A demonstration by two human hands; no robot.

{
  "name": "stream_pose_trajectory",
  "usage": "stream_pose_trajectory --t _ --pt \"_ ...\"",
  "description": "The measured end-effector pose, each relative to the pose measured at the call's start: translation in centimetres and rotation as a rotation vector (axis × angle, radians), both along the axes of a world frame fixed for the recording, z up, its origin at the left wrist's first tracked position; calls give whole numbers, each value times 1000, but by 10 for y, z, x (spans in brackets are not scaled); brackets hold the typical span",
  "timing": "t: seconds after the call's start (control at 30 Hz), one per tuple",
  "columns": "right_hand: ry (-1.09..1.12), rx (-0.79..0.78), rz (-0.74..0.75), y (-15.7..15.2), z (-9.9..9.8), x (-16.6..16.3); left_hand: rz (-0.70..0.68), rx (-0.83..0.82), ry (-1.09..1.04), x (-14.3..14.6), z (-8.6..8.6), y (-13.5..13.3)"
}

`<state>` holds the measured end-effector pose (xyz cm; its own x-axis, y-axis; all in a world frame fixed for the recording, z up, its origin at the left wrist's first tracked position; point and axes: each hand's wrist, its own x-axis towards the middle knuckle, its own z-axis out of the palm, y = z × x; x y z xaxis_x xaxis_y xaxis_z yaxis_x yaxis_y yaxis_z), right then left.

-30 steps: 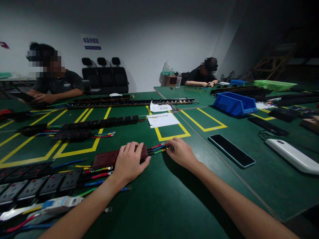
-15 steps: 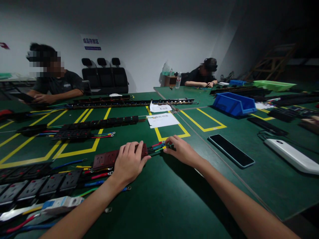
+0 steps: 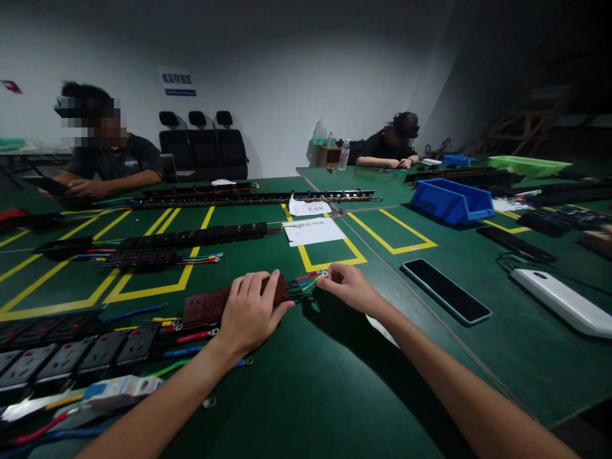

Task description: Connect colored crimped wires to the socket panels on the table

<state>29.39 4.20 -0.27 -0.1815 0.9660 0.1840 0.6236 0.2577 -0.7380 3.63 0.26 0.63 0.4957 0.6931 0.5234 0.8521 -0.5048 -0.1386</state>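
My left hand (image 3: 249,311) lies over a dark red socket strip (image 3: 204,306), its fingers and thumb wrapped round the right part. Red, green and dark wires (image 3: 304,284) come out of the strip's right end and finish in ring terminals. At those ends, the fingertips of my right hand (image 3: 351,288) are pinched on a wire with a yellow sleeve; its exact tip is partly hidden. Just left of the red strip lie black socket strips (image 3: 112,350) with red, blue and yellow wires and ring terminals.
A phone (image 3: 445,291) and a white power bank (image 3: 559,299) lie to my right. Beyond them stands a blue bin (image 3: 452,201). Paper sheets (image 3: 315,232) and more black strips (image 3: 196,237) lie ahead on the green table. Two people sit across from me.
My right hand has shifted slightly right and its fingertips are closer together at the wire ends. My left hand stays on the red strip. The view has moved a little.
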Motion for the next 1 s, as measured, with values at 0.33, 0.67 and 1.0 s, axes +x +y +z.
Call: stream_pose_trajectory --t 0.33,0.67,1.0 --pt "39 24 59 -2 1 -3 -12 24 -17 -1 -1 1" --pt "-21 -38 4 -6 -1 -8 -27 8 -21 -1 -2 2" --pt "-151 -92 -21 -13 1 -16 -37 -9 -38 -2 -3 3"
